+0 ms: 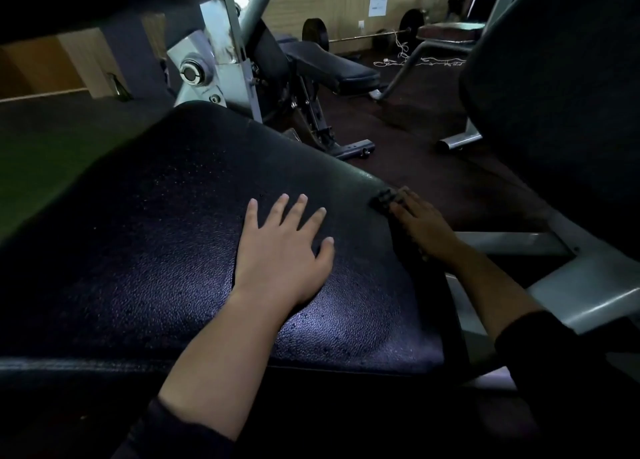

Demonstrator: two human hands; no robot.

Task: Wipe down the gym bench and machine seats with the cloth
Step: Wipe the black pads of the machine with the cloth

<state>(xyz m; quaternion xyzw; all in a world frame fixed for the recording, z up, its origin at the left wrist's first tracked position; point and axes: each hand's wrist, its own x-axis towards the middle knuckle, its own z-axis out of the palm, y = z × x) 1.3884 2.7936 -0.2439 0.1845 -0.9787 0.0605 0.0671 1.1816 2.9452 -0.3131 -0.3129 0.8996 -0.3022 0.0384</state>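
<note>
Left hand [282, 247] lies flat, fingers spread, on the seat [156, 250]; right hand [420, 224] presses a dark cloth [384, 200] against its side edge.

we are looking down at a wide black padded seat with pebbled vinyl [166, 250], sloping away from us. lying flat on it is our left hand [282, 250], fingers spread and straight. at its right edge our right hand [420, 224] is pressing a dark ribbed cloth [386, 200] against the rim.
</note>
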